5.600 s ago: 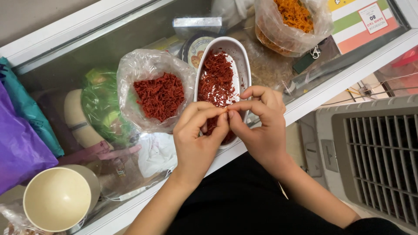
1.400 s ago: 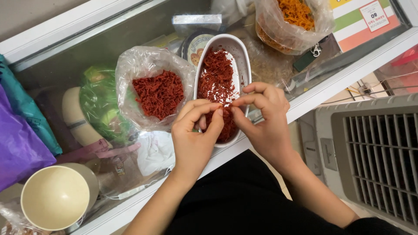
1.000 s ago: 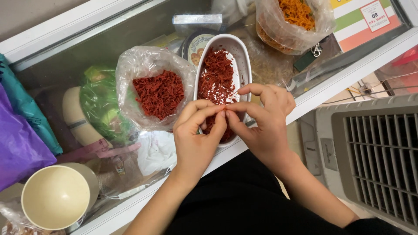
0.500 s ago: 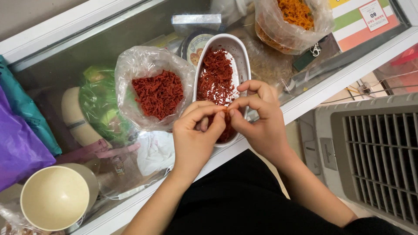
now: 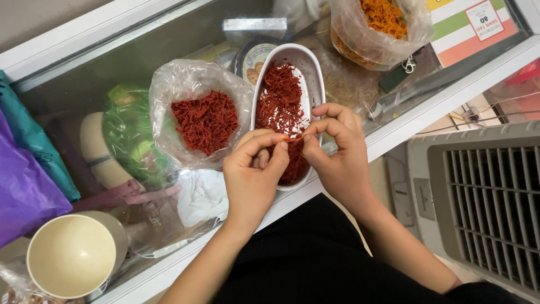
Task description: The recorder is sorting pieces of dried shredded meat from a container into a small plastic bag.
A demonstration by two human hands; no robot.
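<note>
glass-top chest freezer (image 5: 140, 50): it works as the table here, and everything sits on its glass lid, with frozen stuff dimly visible underneath.
cooler fan (image 5: 478, 197): grey grille unit down on the person's right, well apart from the action.
purple bag (image 5: 22, 191): far left edge, with a cream cup (image 5: 70, 262) near it.
orange shreds bag (image 5: 382, 28): clear plastic, top right, holding orange shredded stuff.
red shreds bag (image 5: 202, 118): open clear bag with a heap of red shreds, just left of the dish.
white oval dish (image 5: 289, 107): long axis runs away from the person, filled with the same red shreds, more piled toward the left side.
left hand (image 5: 253, 174): over the near end of the dish, thumb and forefinger pinched shut on the strand.
right hand (image 5: 337, 152): at the dish's right rim, also pinching the strand's other end.
red strand (image 5: 293, 138): tiny, stretched between both hands' fingertips, lying crosswise above the dish; both hands equally close.
</note>
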